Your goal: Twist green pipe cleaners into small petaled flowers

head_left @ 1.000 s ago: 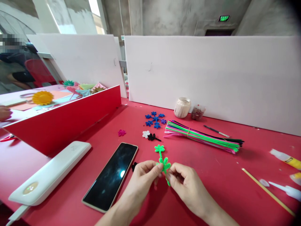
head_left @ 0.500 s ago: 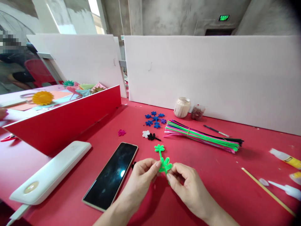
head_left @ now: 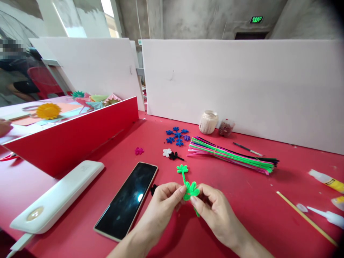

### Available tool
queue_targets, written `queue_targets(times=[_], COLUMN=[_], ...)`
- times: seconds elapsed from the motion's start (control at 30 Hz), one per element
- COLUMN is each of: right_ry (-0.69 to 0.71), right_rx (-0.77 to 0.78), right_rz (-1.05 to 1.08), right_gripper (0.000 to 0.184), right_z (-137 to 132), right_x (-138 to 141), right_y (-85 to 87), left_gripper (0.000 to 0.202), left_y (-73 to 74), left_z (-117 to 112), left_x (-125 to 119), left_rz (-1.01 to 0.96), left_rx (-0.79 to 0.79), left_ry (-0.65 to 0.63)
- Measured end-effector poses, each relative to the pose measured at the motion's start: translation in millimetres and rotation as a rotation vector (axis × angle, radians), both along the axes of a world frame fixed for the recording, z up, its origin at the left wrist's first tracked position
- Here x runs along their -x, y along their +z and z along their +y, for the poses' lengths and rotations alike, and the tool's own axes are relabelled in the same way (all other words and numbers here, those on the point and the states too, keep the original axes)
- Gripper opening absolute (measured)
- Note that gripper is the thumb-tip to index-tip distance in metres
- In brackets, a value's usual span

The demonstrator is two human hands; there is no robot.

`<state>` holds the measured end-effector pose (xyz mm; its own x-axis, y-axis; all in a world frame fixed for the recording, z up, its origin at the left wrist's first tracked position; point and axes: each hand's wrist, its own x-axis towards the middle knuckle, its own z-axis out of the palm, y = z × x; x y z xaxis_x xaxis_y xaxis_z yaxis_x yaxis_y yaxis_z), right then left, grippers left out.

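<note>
Both my hands pinch a green pipe-cleaner flower piece [head_left: 190, 187] just above the red table [head_left: 113, 150]. My left hand [head_left: 164, 199] grips it from the left with thumb and forefinger closed. My right hand [head_left: 212, 208] pinches it from the right, fingers curled. The piece has one loop flower between my fingertips and a second flower head [head_left: 182, 168] at the far end of its stem. A short green tail pokes out below my right thumb.
A phone [head_left: 126, 200] lies left of my hands, a white case [head_left: 57, 196] further left. A pipe-cleaner bundle [head_left: 231, 155], blue flower cluster [head_left: 177, 135], small flowers [head_left: 170, 154], jar [head_left: 208, 122], glue bottles [head_left: 325, 181] and a wooden stick [head_left: 306, 218] lie around. Another person's hand [head_left: 4, 127] shows far left.
The flower between my fingertips has turned and shifted slightly right, and my hands have drawn a little closer together. Everything else on the table is unmoved.
</note>
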<state>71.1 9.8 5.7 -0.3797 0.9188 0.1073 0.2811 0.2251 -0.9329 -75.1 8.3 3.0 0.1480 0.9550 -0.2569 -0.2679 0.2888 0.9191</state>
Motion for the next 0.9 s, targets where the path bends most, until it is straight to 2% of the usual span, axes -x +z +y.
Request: queue_targets(times=[0.17,0.43,0.7,0.8,0.9], right_ry=[-0.010,-0.016,-0.018,-0.018,-0.122], right_rx=[-0.003,0.023,0.031,0.059,0.074], right_rz=[0.014,0.046,0.043,0.069,0.069], right_gripper=[0.017,0.018,0.020,0.020,0.022], right_z=[0.2,0.7,-0.9,-0.1,7.1], right_x=[1.3,1.5,2.4,1.3,-4.6], right_y=[-0.3,-0.9,-2.3,-3.2,-6.7], left_gripper=[0.028,0.025,0.024,0.025,0.028], left_y=[-1.2,0.5,1.8,2.0,4.3], left_z=[0.0,-0.8,0.0,0.2,0.8], left_x=[0.9,2.1,1.1,0.8,2.2], left_rz=[-0.091,-0.019,-0.062,0.008,0.164], left_rx=[0.017,0.012,0.031,0.002,-0.088], left_ry=[-0.013,-0.011,0.019,0.043,0.126])
